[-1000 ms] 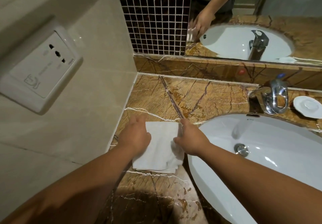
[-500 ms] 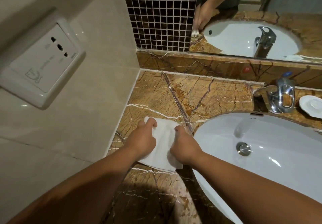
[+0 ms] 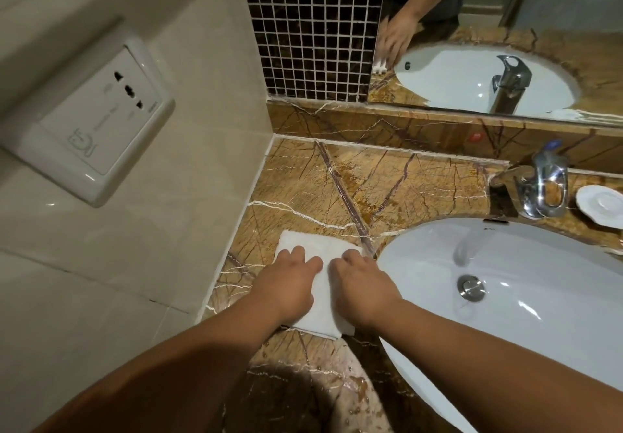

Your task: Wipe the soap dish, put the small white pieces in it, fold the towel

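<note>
A small white towel [image 3: 322, 301] lies folded flat on the brown marble counter [image 3: 371, 190], just left of the sink. My left hand [image 3: 286, 284] rests palm down on its left half, fingers spread. My right hand [image 3: 362, 286] presses on its right half, fingers curled down onto the cloth. Neither hand lifts the towel. The white soap dish [image 3: 601, 205] sits at the far right behind the sink, beside the tap. I cannot make out any small white pieces in it from here.
A white oval sink [image 3: 539, 298] with a metal drain fills the right side. A chrome tap [image 3: 539, 190] stands behind it. A mirror [image 3: 505, 45] and dark mosaic tiles [image 3: 310, 35] back the counter. A wall socket [image 3: 101, 119] is on the tiled left wall.
Both hands folded the towel over and now press it flat. The towel looks narrower and neater than a second ago. My view has moved closer.
</note>
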`<state>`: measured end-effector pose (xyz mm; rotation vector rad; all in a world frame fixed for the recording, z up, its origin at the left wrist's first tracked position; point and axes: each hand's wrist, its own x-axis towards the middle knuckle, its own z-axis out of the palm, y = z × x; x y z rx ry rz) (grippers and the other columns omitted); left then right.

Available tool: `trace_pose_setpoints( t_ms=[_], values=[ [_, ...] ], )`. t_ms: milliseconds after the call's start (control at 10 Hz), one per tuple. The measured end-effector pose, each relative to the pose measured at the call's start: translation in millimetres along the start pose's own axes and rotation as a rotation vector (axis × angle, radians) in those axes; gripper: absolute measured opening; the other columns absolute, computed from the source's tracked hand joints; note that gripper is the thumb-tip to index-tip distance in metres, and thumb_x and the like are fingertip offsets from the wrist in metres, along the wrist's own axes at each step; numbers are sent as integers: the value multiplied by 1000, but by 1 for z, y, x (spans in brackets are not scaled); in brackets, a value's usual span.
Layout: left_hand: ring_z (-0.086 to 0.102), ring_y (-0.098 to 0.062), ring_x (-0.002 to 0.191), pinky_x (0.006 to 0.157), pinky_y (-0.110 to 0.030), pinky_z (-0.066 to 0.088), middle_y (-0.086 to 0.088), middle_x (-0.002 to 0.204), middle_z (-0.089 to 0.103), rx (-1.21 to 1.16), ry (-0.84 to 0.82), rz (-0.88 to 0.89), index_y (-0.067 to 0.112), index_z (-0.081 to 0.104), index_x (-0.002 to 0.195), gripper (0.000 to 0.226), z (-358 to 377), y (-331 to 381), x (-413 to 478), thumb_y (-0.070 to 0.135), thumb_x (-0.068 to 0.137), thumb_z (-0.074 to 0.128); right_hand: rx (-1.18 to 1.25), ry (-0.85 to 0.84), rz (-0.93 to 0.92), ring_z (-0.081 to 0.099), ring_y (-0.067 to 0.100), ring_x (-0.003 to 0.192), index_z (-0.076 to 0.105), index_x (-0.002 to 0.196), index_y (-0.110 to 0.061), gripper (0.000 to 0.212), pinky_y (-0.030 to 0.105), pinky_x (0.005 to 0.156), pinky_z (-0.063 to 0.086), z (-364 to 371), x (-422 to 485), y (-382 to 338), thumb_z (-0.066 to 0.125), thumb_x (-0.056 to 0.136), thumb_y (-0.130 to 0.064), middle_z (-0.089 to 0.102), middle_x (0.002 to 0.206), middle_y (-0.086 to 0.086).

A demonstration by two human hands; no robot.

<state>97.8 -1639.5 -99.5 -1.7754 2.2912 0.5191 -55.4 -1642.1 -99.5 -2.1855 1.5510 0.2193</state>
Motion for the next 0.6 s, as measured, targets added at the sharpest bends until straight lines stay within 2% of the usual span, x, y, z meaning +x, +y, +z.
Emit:
trace_pose_setpoints(
  t_ms=[100,200,300,400,500,600],
  values=[
    [42,-25,105,77,-39,48,-5,115,42,0,53,1,26,40,123,43,1,-2,0,24,84,56,-6,-50,0,37,29,126,39,132,-13,61,39,101,41,0,2,2,66,77,-11,39,136,9],
    [41,-23,107,77,-37,47,-3,118,41,15,11,0,30,37,129,49,0,-2,-1,27,85,57,-61,-81,-3,31,27,133,34,138,-11,72,37,107,35,-4,4,4,68,75,-12,35,143,8],
    [40,-23,109,78,-39,48,-3,120,41,8,-9,-24,30,37,129,48,-3,1,-1,27,85,56,-55,-110,22,21,28,142,26,146,-10,72,38,113,28,-7,5,2,60,82,-10,25,154,9],
    [41,-25,112,85,-42,47,-5,122,42,33,-42,-27,27,41,128,43,-9,6,-1,31,87,54,10,-143,57,15,28,145,20,149,-10,75,44,113,29,-7,1,2,59,84,-11,15,159,7],
    [44,-27,110,85,-42,46,-7,120,46,77,-44,-16,22,46,119,34,-20,12,1,34,88,50,55,-63,68,37,27,132,40,137,-9,55,40,103,41,-18,-13,9,58,86,-18,35,146,9],
    [43,-30,115,88,-45,45,-10,124,46,100,-51,8,18,47,120,35,-30,18,8,34,89,48,117,40,120,46,30,122,42,135,-13,50,41,97,45,-27,-31,23,52,88,-26,42,138,9]
  ],
)
